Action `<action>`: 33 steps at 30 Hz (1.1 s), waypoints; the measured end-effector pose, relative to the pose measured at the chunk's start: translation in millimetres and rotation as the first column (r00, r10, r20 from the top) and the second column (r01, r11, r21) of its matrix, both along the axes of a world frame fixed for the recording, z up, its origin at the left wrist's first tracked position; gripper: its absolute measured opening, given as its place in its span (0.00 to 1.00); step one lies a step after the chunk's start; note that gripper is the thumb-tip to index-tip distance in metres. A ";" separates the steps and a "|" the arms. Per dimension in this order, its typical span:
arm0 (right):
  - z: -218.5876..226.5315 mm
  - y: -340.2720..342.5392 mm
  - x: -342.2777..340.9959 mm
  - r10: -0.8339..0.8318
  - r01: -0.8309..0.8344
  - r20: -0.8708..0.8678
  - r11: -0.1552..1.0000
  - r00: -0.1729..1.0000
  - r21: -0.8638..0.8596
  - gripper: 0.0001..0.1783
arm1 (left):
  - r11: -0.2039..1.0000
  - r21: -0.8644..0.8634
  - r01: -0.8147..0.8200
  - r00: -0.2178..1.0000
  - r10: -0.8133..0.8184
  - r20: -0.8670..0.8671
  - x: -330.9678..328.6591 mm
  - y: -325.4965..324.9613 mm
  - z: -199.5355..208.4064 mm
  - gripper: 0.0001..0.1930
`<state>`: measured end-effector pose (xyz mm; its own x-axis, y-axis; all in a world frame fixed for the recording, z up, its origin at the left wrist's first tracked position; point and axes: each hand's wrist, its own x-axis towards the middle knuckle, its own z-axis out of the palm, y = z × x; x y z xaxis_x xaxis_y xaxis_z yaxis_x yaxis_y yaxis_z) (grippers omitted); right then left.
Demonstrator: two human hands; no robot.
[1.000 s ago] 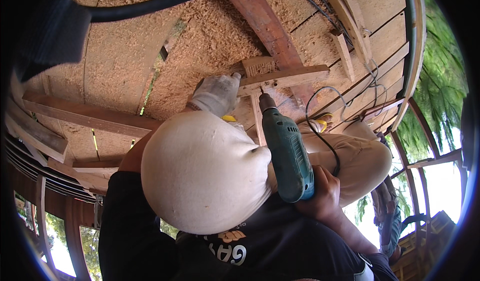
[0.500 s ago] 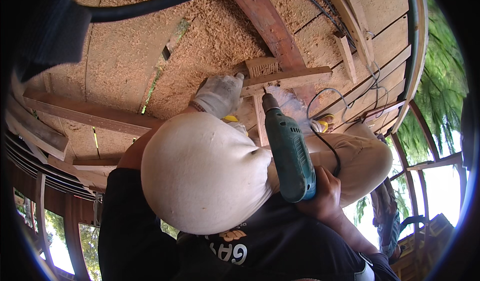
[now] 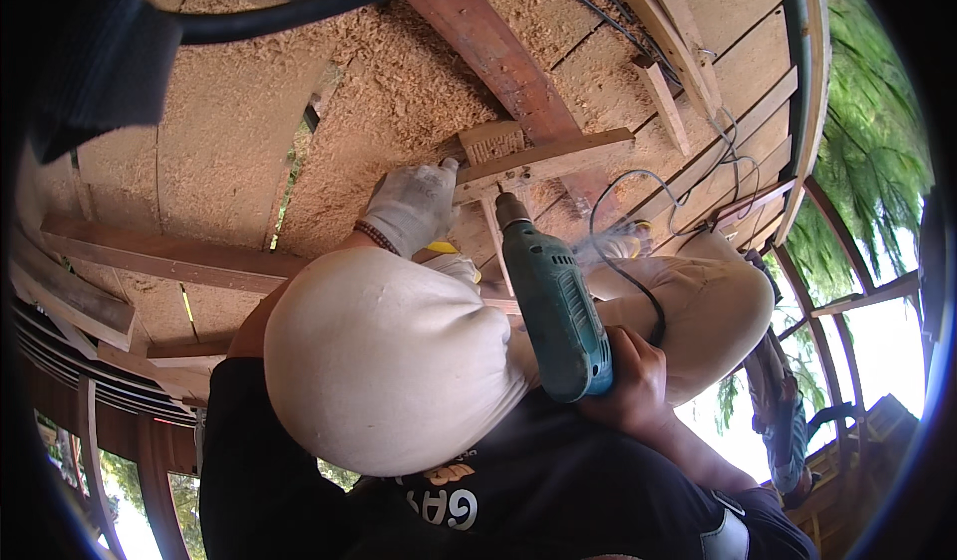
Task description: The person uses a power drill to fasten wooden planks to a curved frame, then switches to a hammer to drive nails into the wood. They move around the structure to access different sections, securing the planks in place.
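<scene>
My right hand [image 3: 630,373] grips the handle of a teal corded power drill [image 3: 556,306]. The drill points away from me, its bit at the near side of a short wooden board [image 3: 573,158]. Several small dark holes show in the board close to the bit; whether the bit is in the wood I cannot tell. My left hand [image 3: 411,209], in a pale work glove, is closed on the board's left end, its thumb along the top. Behind the board lies a wooden block [image 3: 491,141] with a rough, grooved face.
Sawdust [image 3: 389,101] covers much of the plank floor. A reddish beam [image 3: 488,46] runs diagonally beyond the board, and another beam [image 3: 169,251] lies at left. Black cable [image 3: 648,176] loops at right. My bent knees [image 3: 389,361] flank the drill. Another person [image 3: 783,410] is at far right.
The scene has shifted slightly left in view. Both hands keep their hold, and the drill still points at the same area of the board. Pale haze by my foot has drifted.
</scene>
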<state>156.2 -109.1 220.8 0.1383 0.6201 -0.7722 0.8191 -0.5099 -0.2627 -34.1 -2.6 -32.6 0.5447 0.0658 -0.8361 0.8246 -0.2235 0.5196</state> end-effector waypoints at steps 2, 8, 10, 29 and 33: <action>1.2 1.8 2.8 0.008 -0.008 -0.032 1.000 0.999 -0.004 0.26 | 1.000 0.000 0.012 1.000 -0.012 -0.001 0.7 -0.1 -1.0 0.27; 3.0 6.2 3.5 -0.034 0.032 -0.037 0.999 0.999 -0.042 0.24 | 0.998 -0.019 0.059 0.998 -0.060 -0.027 1.7 -1.1 -3.9 0.32; 1.9 5.7 0.5 -0.027 0.026 -0.021 0.999 0.999 -0.038 0.23 | 0.999 -0.025 0.036 0.999 -0.037 -0.031 0.3 -2.0 -2.8 0.30; -3.5 2.5 -6.1 -0.026 0.027 -0.014 0.998 1.000 0.065 0.21 | 1.000 0.016 0.000 1.000 0.000 0.031 -4.6 -3.2 -1.5 0.24; -3.4 4.9 -6.7 -0.030 0.030 -0.013 0.998 0.999 0.053 0.21 | 1.000 0.017 0.001 0.999 -0.002 0.039 -4.3 -3.5 -1.2 0.22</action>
